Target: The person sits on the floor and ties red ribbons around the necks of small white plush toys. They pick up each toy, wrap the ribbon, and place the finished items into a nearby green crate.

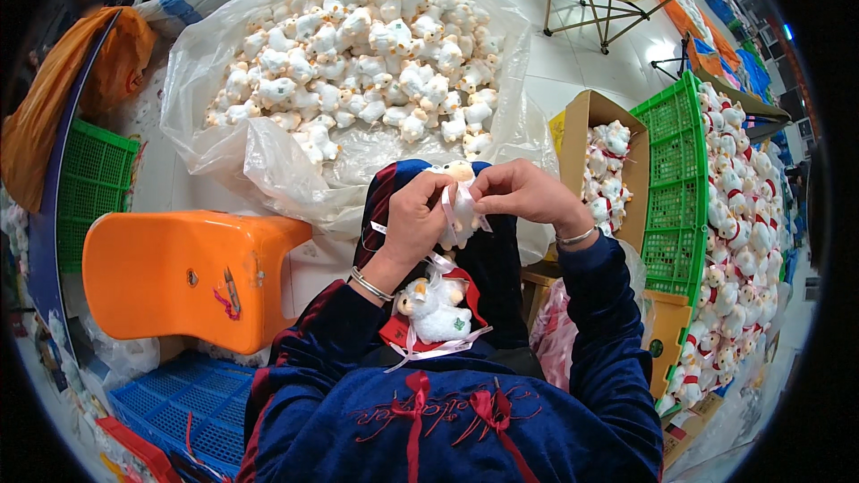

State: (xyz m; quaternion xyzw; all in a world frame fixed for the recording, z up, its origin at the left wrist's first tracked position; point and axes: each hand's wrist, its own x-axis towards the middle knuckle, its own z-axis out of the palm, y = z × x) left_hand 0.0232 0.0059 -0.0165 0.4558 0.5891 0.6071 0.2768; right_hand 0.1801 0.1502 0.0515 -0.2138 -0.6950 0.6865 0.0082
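A small white plush toy (pixel 463 225) is upright between my knees, with a pale pink ribbon (pixel 449 208) at its neck. The fingers of my left hand (pixel 413 217) are closed in a pinch on the ribbon, beside the toy's head. From the other side, my right hand (pixel 528 194) also pinches the ribbon, fingertips close to the left ones. The exact shape of the ribbon at the neck is partly hidden by my fingers. On my lap lies another white plush toy (pixel 438 311), with pink ribbons around it, over a red piece (pixel 391 331).
Ahead lies a large clear plastic bag (pixel 201 67) heaped with white plush toys (pixel 358 58). An orange stool (pixel 143 273) at left carries small snips (pixel 233 291). To the right are a cardboard box (pixel 631 201) of toys, a green crate (pixel 667 197) and many red-ribboned toys (pixel 738 241).
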